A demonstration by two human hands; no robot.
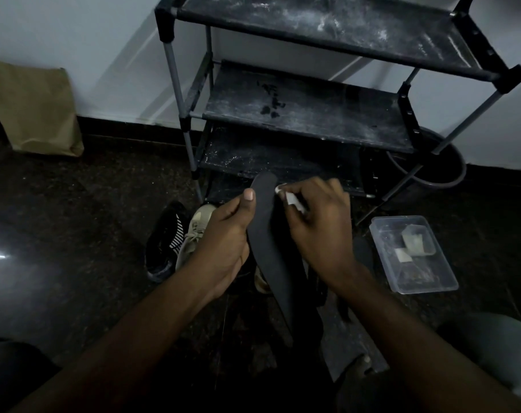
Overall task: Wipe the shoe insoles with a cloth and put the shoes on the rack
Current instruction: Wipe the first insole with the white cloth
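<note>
My left hand [226, 236] grips a long black insole [271, 254] at its middle, thumb up along the left edge, toe end pointing toward the rack. My right hand [319, 231] pinches a small white cloth [293, 201] and presses it on the insole's upper right edge. On the floor to the left lie a black shoe with a striped inside [164, 242] and a beige laced shoe [193, 234], side by side. The black shoe rack [307, 111] stands straight ahead with dusty, bare shelves. Dark shapes beneath the insole are too dim to tell.
A clear plastic box [414, 254] with white pieces inside sits on the floor at right. A dark round bin [432, 168] stands behind the rack's right leg. A brown paper bag [36, 111] leans on the wall at left. The floor is dark stone.
</note>
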